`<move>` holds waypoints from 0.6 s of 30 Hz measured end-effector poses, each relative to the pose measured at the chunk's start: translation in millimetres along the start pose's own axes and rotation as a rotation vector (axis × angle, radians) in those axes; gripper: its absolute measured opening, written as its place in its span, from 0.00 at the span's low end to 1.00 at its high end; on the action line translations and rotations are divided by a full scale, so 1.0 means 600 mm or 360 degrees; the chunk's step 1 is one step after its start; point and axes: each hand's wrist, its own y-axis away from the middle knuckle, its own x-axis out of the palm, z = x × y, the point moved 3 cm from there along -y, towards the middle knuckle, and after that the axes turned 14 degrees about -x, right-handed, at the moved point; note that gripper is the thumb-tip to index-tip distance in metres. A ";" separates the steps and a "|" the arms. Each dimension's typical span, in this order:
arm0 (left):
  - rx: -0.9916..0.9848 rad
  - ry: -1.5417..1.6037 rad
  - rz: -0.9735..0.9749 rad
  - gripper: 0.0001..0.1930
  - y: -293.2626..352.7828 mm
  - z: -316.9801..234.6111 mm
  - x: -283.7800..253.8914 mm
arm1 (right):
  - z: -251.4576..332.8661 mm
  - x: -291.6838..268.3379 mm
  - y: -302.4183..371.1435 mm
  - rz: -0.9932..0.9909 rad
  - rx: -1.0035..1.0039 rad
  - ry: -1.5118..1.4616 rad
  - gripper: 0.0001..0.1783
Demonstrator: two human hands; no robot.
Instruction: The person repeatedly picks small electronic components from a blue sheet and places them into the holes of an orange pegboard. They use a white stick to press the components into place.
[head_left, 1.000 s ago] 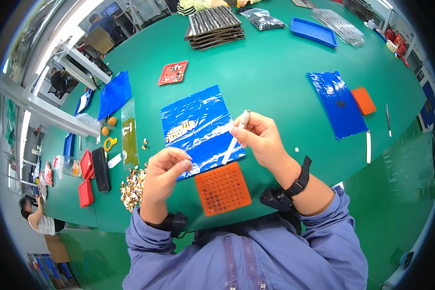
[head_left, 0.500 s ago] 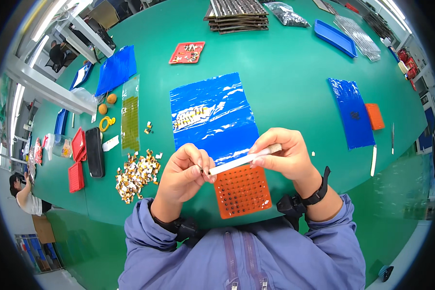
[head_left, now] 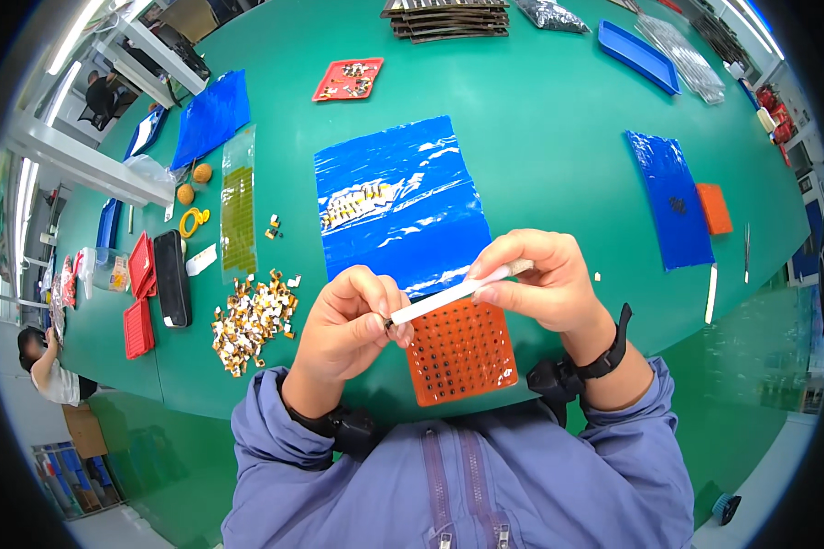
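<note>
Between my left hand's (head_left: 350, 322) thumb and fingers is a tiny dark part (head_left: 387, 324), too small to name. My right hand (head_left: 542, 282) pinches a slim white stick (head_left: 449, 299) near its beige upper end. The stick slants down to the left, and its lower tip meets the dark part at my left fingertips. Beneath both hands lies an orange-red tray (head_left: 496, 395) with rows of holes, several of them filled with small black pieces. Beyond it a blue film sheet (head_left: 412, 229) carries rows of small white and yellow flex pieces (head_left: 357, 203).
Left of my left hand is a heap of small white and gold pieces (head_left: 252, 320). Farther left lie a black case (head_left: 172, 279), red trays (head_left: 138, 328) and yellow tape (head_left: 190, 221). A second blue sheet (head_left: 668, 201) and an orange block (head_left: 714, 209) are at right.
The stick's tip has shifted slightly left and down, onto the dark part at my left fingertips. The whole view has tilted a little, so the table things sit higher. Both grips stay the same.
</note>
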 end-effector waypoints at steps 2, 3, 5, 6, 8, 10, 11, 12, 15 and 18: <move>0.0001 -0.0010 -0.0004 0.04 0.001 0.000 0.001 | 0.003 -0.001 -0.002 0.0034 0.0033 0.0060 0.06; 0.0007 -0.0022 -0.0013 0.05 0.001 0.000 0.001 | 0.004 -0.001 -0.002 0.0052 0.0049 0.0091 0.06; 0.0020 -0.0045 -0.0031 0.05 0.001 -0.001 0.001 | 0.004 -0.001 -0.002 0.0063 0.0053 0.0125 0.05; 0.0023 -0.0060 -0.0040 0.05 0.001 -0.001 0.000 | 0.004 -0.002 -0.002 0.0070 0.0054 0.0141 0.05; 0.0028 -0.0090 -0.0059 0.05 0.001 -0.002 -0.001 | 0.006 0.000 -0.004 0.0073 0.0039 0.0185 0.04; 0.0031 -0.0103 -0.0069 0.05 0.002 -0.001 0.000 | 0.008 0.004 -0.007 0.0070 -0.0019 0.0222 0.04; 0.0033 -0.0111 -0.0073 0.05 0.002 -0.001 -0.001 | 0.010 0.007 -0.009 0.0064 -0.0071 0.0238 0.04; 0.0040 -0.0126 -0.0074 0.05 0.001 -0.001 -0.001 | 0.012 0.009 -0.010 0.0059 -0.0123 0.0254 0.04; 0.0050 -0.0158 -0.0076 0.05 0.002 -0.002 0.000 | 0.013 0.001 -0.006 0.0249 0.0045 0.0289 0.05; 0.0050 -0.0155 -0.0082 0.05 0.002 -0.003 0.004 | 0.014 0.006 -0.012 0.0266 -0.0146 0.0447 0.06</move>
